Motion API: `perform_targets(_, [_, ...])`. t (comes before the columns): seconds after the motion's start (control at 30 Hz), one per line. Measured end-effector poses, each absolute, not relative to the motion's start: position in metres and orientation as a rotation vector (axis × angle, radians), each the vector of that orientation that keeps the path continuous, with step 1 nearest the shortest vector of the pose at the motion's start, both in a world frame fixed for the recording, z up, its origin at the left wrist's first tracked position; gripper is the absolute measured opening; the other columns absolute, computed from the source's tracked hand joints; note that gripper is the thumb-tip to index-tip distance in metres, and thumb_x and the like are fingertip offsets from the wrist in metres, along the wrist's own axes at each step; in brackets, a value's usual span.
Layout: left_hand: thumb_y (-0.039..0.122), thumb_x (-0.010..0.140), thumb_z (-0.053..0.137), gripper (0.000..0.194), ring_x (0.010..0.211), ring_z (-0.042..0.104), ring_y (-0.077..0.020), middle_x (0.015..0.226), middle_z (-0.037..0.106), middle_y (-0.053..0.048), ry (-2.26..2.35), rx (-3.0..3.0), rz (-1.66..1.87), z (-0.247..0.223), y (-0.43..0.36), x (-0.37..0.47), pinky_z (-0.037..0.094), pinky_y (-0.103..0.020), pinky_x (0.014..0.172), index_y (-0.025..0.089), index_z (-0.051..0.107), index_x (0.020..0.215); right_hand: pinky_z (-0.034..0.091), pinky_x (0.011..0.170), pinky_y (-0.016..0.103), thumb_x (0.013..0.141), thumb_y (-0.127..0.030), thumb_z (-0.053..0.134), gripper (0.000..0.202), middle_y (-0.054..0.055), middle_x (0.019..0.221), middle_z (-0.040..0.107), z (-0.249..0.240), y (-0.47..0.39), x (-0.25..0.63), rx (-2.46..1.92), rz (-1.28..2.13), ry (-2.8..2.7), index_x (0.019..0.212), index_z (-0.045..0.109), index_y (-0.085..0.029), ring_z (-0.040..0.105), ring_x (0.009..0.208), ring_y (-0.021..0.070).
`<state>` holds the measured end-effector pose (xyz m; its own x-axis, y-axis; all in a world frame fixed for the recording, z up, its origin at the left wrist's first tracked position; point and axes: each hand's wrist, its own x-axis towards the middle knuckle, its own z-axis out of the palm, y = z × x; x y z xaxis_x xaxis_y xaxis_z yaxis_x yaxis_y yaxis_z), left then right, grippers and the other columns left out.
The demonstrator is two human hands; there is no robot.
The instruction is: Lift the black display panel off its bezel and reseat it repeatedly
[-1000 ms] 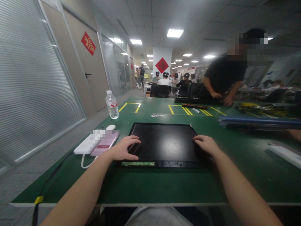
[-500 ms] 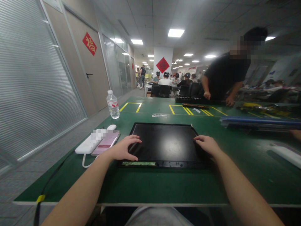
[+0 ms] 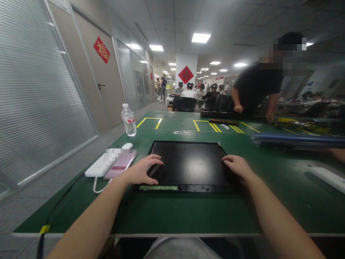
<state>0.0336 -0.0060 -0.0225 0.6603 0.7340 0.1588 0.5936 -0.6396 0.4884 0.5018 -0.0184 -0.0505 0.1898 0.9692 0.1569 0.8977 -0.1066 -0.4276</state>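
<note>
A black flat screen panel (image 3: 185,162) lies face up on the green table (image 3: 183,216) in front of me. Along its near edge, a green circuit board strip (image 3: 159,188) shows at the left. My left hand (image 3: 144,169) is over the panel's left edge, fingers and thumb spread apart. At the right edge is my right hand (image 3: 237,165), its fingers bent together against the frame; its thumb is hidden.
Left of the panel are a phone (image 3: 121,164), a white cabled device (image 3: 101,165) and a water bottle (image 3: 129,120). A blue plastic-wrapped bundle (image 3: 293,139) lies at right. Across the table a person in black (image 3: 256,86) leans over a long dark part (image 3: 223,114).
My hands and the panel keep their places. Across the table, the person's arm on the right has shifted slightly. The view has drifted a little.
</note>
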Motion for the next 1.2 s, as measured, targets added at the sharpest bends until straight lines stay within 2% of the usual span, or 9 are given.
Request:
perform_targets(0.4, [0.035,0.066,0.083,0.058,0.133,0.050,-0.0324,0.146,0.049,-0.013,0.995,2.539,0.487,-0.022,-0.006,0.034,0.038,-0.044,0.112,0.022,0.067,0.120,0.050,0.085,0.027,0.082,-0.025,0.059,0.025,0.004,0.099,0.077,-0.047,-0.019,0.499,-2.027,0.216,-1.730,0.095,0.080,-0.023,0.069,0.096,0.0214])
perform_targets(0.73, [0.041,0.066,0.082,0.052,0.132,0.051,-0.0322,0.146,0.050,-0.013,1.020,2.504,0.452,-0.025,-0.004,0.032,0.039,-0.043,0.111,0.023,0.069,0.114,0.050,0.084,0.027,0.081,-0.024,0.060,0.023,0.004,0.100,0.077,-0.048,-0.019,0.498,-2.026,0.233,-1.702,0.094,0.080,-0.023,0.069,0.096,0.0210])
perform_targets(0.9, [0.051,0.083,0.064,0.041,0.128,0.055,-0.0326,0.139,0.057,-0.015,1.208,2.468,0.532,-0.029,0.001,0.032,0.040,-0.046,0.110,0.021,0.072,0.109,0.050,0.086,0.027,0.080,-0.023,0.059,0.025,0.004,0.099,0.077,-0.048,-0.019,0.500,-1.982,0.250,-1.677,0.094,0.080,-0.023,0.069,0.096,0.0210])
perform_targets(1.03, [0.044,0.087,0.055,0.034,0.120,0.060,-0.0324,0.129,0.064,-0.015,1.335,2.481,0.606,-0.035,0.010,0.028,0.043,-0.047,0.108,0.020,0.075,0.100,0.049,0.084,0.027,0.081,-0.023,0.057,0.026,0.004,0.097,0.076,-0.047,-0.019,0.504,-1.990,0.213,-1.621,0.096,0.079,-0.023,0.069,0.094,0.0206])
perform_targets(1.2, [0.034,0.084,0.053,0.034,0.122,0.058,-0.0341,0.127,0.064,-0.017,1.501,2.507,0.674,-0.044,0.018,0.023,0.043,-0.050,0.108,0.018,0.074,0.104,0.048,0.079,0.027,0.080,-0.023,0.058,0.025,0.005,0.096,0.076,-0.051,-0.015,0.511,-2.060,0.148,-1.554,0.093,0.079,-0.021,0.068,0.090,0.0206])
